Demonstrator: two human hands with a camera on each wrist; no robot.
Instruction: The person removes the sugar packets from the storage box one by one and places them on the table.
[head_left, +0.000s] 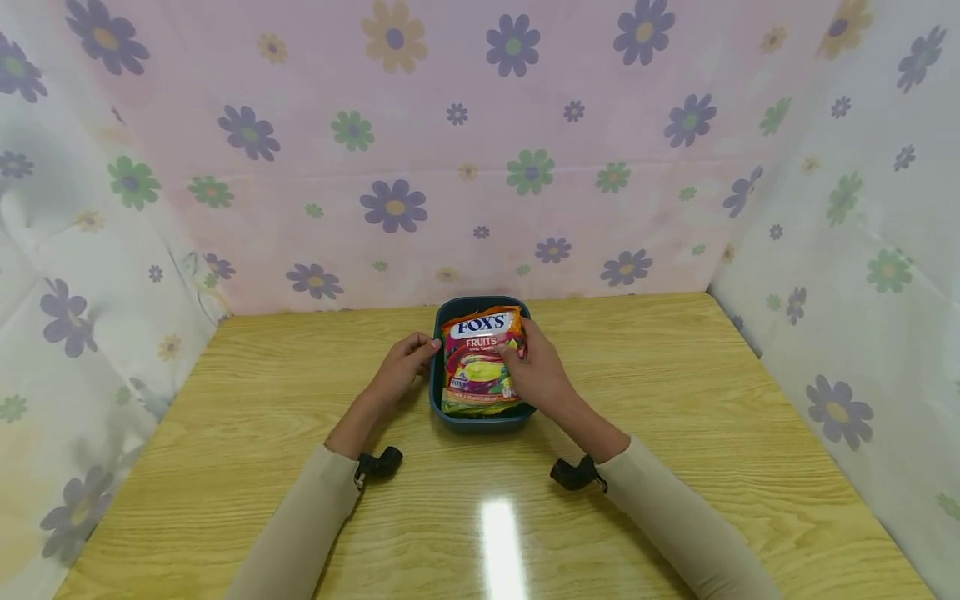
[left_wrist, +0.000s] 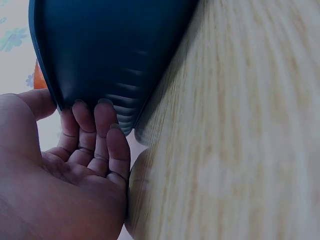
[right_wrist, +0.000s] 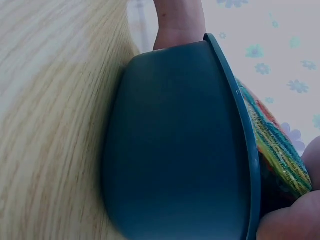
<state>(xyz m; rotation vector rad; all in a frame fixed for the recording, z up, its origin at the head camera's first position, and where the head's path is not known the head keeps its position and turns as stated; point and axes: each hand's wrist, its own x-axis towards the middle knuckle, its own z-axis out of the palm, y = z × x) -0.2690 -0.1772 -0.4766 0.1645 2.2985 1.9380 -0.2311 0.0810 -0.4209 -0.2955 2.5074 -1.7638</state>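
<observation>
A dark teal plastic bin (head_left: 483, 426) stands on the table in the head view. Inside it a colourful Fox's Fruits candy bag (head_left: 468, 367) lies face up, partly above the rim in the right wrist view. My left hand (head_left: 396, 372) grips the bin's left side; in the left wrist view its thumb is at the rim and its curled fingertips (left_wrist: 104, 112) meet the outer wall. My right hand (head_left: 542, 377) holds the bag's right edge, thumb on the printed front. The fingers behind the bag are mostly hidden.
The wood-grain table (head_left: 645, 375) runs out to both sides of the bin. Flower-printed cloth (head_left: 480, 150) hangs behind it and along the left and right. A black wrist camera (head_left: 381, 463) sits at the left cuff, another camera (head_left: 573, 473) at the right.
</observation>
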